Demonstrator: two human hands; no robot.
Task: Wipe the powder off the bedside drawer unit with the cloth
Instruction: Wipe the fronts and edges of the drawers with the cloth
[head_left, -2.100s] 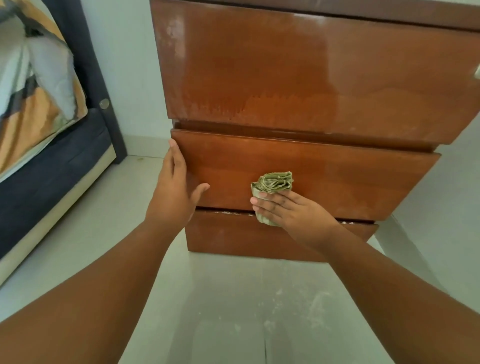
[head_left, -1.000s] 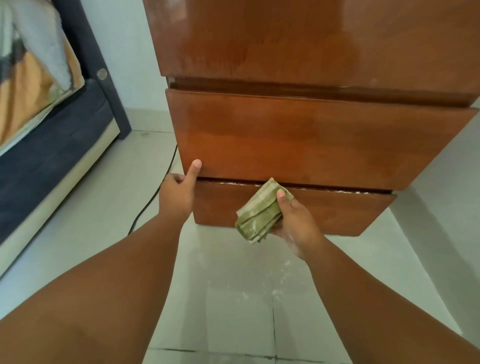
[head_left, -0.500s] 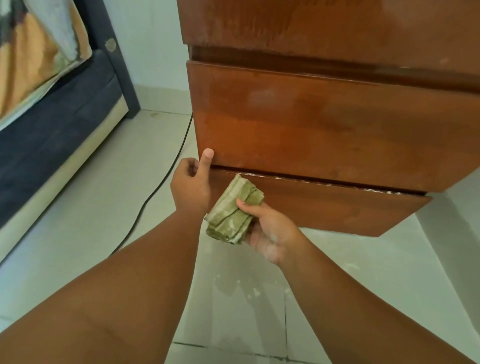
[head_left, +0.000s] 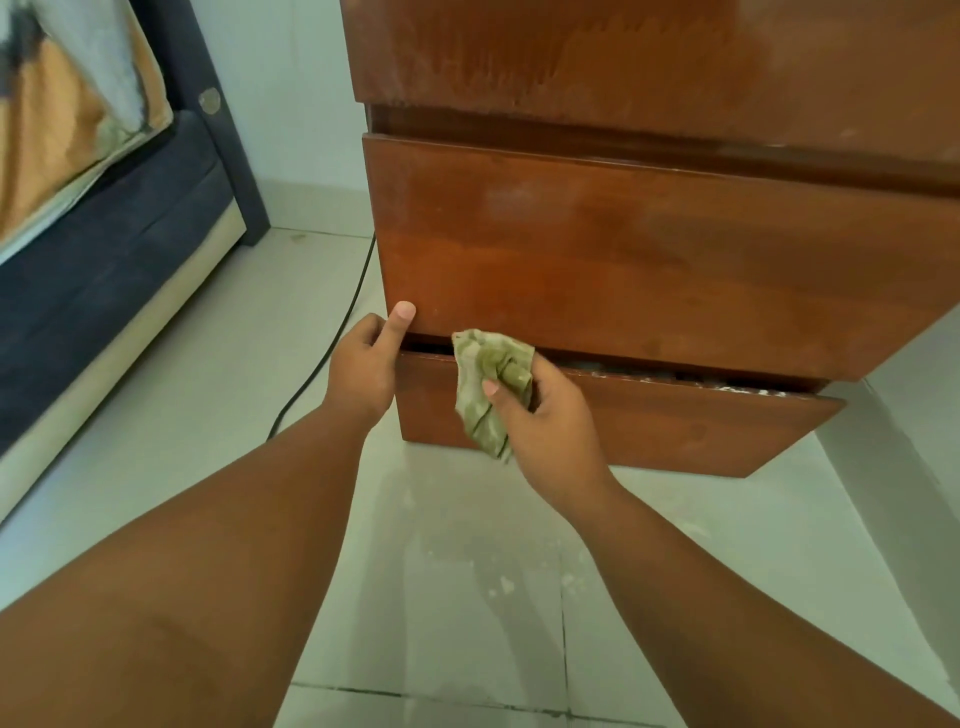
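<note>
You see three drawer fronts (head_left: 649, 249), one cloth (head_left: 488, 384), two hands (head_left: 363, 369), one cable (head_left: 322, 364) and one bed (head_left: 93, 249) at left.

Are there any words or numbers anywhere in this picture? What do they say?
None: there is no word, number or label to read.
The drawer unit has plain wooden fronts with pale powder smears only.
The cloth in the right hand is plain green.
The round metal disc on the bed frame shows no readable mark; it is too small to tell.
</note>
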